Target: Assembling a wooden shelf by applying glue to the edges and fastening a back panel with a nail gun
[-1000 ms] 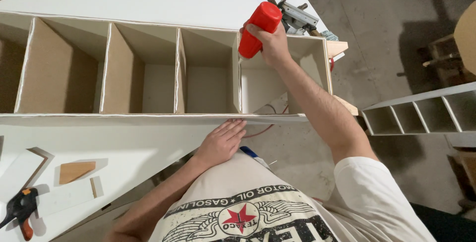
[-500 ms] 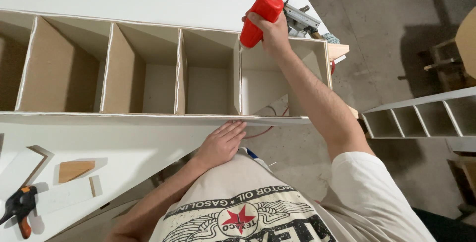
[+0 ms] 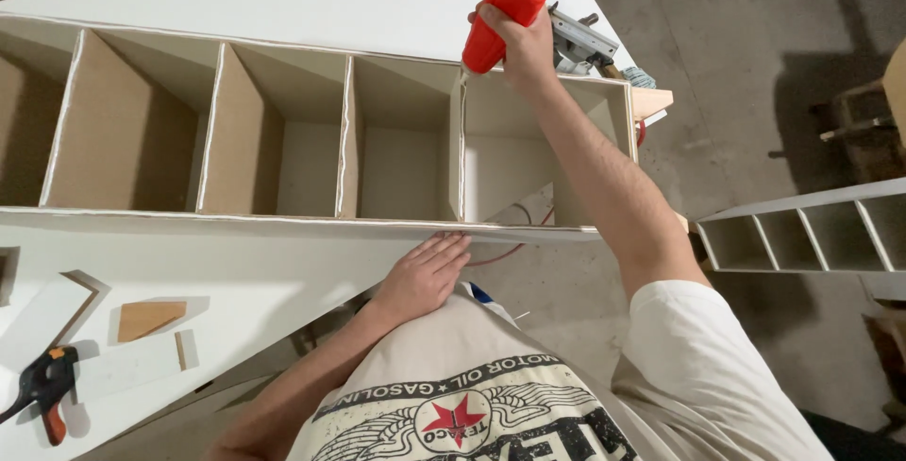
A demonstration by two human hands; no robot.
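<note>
Right hand (image 3: 521,44) squeezes a red glue bottle (image 3: 502,16); left hand (image 3: 425,274) lies open and flat.

The big white shelf box (image 3: 283,10) lies on its back with five open slots. The bottle's tip points down at the top of a thin divider (image 3: 461,154). The flat hand presses the box's near edge, holding nothing. A small black and orange clamp (image 3: 42,387) sits far left.

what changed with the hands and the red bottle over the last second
The right hand carried the red bottle from the divider's middle toward its far end, tip down on the edge. The left hand stayed flat on the shelf unit's near rail.
</note>
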